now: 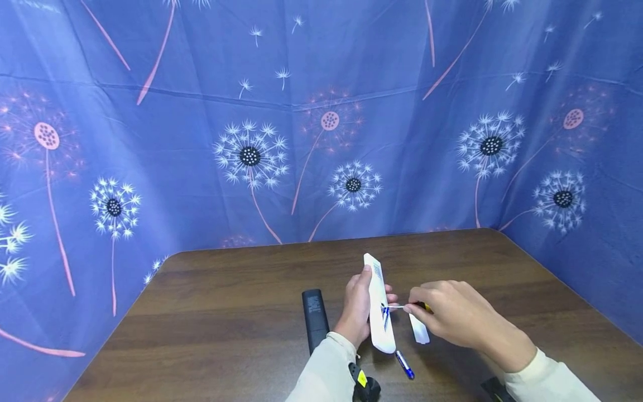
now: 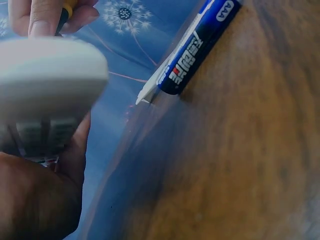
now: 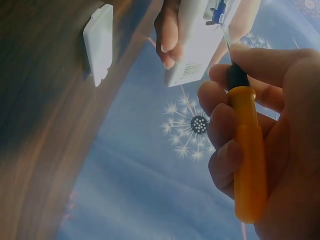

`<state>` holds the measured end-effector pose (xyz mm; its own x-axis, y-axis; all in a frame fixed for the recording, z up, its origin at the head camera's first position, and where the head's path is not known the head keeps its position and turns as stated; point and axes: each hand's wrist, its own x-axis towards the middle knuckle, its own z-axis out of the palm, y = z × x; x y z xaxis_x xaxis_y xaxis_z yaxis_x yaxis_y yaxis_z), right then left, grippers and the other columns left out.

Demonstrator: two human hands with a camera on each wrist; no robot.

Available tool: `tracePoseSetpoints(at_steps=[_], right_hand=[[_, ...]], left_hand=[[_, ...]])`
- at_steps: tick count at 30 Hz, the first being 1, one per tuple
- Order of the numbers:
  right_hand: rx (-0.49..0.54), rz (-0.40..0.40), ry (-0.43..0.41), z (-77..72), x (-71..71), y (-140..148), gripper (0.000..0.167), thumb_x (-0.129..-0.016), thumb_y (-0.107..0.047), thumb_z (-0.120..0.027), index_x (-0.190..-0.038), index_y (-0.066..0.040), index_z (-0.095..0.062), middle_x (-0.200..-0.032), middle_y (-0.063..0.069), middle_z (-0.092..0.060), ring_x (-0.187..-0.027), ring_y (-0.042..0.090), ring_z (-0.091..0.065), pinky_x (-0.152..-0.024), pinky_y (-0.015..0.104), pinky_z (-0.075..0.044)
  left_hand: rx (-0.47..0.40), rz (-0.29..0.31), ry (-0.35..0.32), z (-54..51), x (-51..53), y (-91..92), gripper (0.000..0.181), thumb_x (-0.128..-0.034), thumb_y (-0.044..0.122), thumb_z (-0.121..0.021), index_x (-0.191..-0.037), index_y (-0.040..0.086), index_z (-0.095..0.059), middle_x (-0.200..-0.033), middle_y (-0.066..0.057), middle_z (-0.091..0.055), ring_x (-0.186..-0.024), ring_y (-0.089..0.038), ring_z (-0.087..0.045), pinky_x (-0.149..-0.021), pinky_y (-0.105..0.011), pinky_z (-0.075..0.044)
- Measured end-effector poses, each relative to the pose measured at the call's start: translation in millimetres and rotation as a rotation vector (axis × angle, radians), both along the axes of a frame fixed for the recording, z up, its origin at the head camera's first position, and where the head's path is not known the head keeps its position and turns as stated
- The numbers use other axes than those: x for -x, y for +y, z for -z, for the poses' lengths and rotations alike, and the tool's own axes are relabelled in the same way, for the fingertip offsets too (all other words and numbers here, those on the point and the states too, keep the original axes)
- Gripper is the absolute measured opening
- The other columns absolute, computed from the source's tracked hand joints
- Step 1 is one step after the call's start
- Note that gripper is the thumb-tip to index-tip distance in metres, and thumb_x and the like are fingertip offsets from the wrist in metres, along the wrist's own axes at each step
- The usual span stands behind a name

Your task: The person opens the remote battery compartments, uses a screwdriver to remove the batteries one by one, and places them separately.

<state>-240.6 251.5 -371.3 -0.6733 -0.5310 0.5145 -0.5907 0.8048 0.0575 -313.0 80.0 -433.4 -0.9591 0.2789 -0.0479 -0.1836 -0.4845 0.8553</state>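
Note:
A white remote control [image 1: 374, 279] is gripped in my left hand [image 1: 354, 308], its back turned up and its battery compartment uncovered. Inside lies a blue battery [image 3: 218, 14]. My right hand [image 1: 452, 312] holds a screwdriver [image 3: 250, 160] by its orange-yellow handle, fingers wrapped round it. The thin metal shaft reaches into the compartment, at the battery's end; whether the tip touches it I cannot tell. On the table beneath my hands, the white battery cover [image 1: 419, 330] lies right of the remote. Nearer me rests a loose blue AAA battery [image 2: 192, 57].
A black remote control [image 1: 315, 318] lies on the brown wooden table [image 1: 211, 318], left of my left hand. Behind the table hangs a blue curtain [image 1: 402, 139] with dandelion prints. Dark wrist gear [image 1: 365, 385] sits by my left sleeve.

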Motion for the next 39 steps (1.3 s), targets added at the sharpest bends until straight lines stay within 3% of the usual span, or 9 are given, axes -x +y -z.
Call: tracePoseSetpoints(at_steps=[9, 21, 29, 39], right_hand=[[-0.005, 0.029, -0.040, -1.3, -0.4, 1.6, 0.021, -0.090, -0.026, -0.076, -0.076, -0.032, -0.061, -0.065, -0.025, -0.038, -0.053, -0.006, -0.034, -0.045, 0.021, -0.030], [-0.018, 0.052, -0.061, -3.1, -0.3, 3.0, 0.024, -0.090, -0.027, -0.075, -0.074, -0.032, -0.058, -0.063, -0.025, -0.035, -0.052, -0.005, -0.033, -0.045, 0.021, -0.029], [-0.017, 0.062, -0.086, -4.9, -1.4, 3.3, 0.023, -0.091, -0.027, -0.074, -0.075, -0.032, -0.058, -0.063, -0.025, -0.037, -0.052, -0.005, -0.033, -0.045, 0.021, -0.029], [-0.017, 0.081, -0.125, -8.3, -2.6, 5.3, 0.020, -0.092, -0.029, -0.073, -0.077, -0.033, -0.062, -0.064, -0.026, -0.041, -0.053, -0.005, -0.036, -0.046, 0.021, -0.032]], left_hand=[[0.034, -0.042, -0.003, -0.8, -2.5, 1.2, 0.044, -0.1047, 0.042, -0.050, -0.121, 0.001, -0.043, -0.099, -0.026, -0.066, -0.069, -0.022, -0.070, -0.067, -0.040, -0.061], [0.099, -0.070, -0.006, -2.0, -0.8, 2.1, 0.046, -0.1057, 0.048, -0.045, -0.120, 0.004, -0.046, -0.093, -0.020, -0.068, -0.067, -0.025, -0.072, -0.064, -0.040, -0.060], [0.168, -0.092, -0.003, -3.3, -2.6, -0.1, 0.052, -0.1060, 0.052, -0.040, -0.126, 0.004, -0.045, -0.096, -0.017, -0.067, -0.069, -0.026, -0.073, -0.062, -0.034, -0.058], [0.158, -0.096, 0.004, -1.6, -3.0, -0.3, 0.052, -0.1087, 0.047, -0.032, -0.135, 0.002, -0.037, -0.101, -0.020, -0.065, -0.068, -0.027, -0.072, -0.062, -0.036, -0.058]])
